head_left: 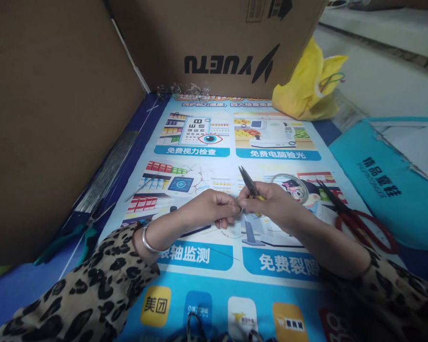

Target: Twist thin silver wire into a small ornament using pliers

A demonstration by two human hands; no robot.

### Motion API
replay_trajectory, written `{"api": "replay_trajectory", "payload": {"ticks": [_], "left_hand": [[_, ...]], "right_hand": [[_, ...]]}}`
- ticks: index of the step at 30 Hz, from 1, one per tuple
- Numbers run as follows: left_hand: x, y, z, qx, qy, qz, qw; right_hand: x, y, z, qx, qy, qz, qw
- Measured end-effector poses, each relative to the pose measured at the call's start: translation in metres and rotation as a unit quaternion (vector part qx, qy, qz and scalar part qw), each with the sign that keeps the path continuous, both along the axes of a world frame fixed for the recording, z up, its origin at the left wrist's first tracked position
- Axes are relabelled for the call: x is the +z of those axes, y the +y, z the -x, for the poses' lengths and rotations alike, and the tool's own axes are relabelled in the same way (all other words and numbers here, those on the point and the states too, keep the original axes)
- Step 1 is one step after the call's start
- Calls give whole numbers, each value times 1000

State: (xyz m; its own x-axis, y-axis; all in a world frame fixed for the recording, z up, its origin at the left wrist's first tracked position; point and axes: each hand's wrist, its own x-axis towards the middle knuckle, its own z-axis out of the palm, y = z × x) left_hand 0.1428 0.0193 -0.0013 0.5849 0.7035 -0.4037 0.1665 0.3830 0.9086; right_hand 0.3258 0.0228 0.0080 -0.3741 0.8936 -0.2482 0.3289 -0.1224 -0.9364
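Note:
Over the middle of a printed poster (207, 259), my left hand (219, 209) is closed in a pinch on a thin wire (228, 235), whose loop hangs below the fingers. My right hand (262, 198) meets it fingertip to fingertip and grips long-nosed pliers (248, 179) with yellow handles, their jaws pointing up and away. The right thumb and finger also pinch near the wire, but what sits between the fingertips is too small to make out. Beyond the left hand lies a loose tangle of fine wire (199, 178). A wire coil (303, 183) rests behind my right hand.
Red-handled scissors (365, 230) lie at right, beside a teal shoe box (388, 185). Green-handled pliers (87, 237) and a bundle of straight wires (107, 173) are at left. Cardboard (214, 28) walls the back and left. A yellow bag (306, 90) stands at back right.

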Motion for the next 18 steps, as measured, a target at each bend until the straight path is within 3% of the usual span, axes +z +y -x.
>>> {"api": "replay_trajectory", "payload": {"ticks": [11,18], "left_hand": [[-4,5,3,64,-40,18,997],[-4,15,7,199,-10,-94,975]], "right_hand": [[-1,2,15,-57,-23,-101,993],[5,16,26,-52,-120,-180,975]]}}
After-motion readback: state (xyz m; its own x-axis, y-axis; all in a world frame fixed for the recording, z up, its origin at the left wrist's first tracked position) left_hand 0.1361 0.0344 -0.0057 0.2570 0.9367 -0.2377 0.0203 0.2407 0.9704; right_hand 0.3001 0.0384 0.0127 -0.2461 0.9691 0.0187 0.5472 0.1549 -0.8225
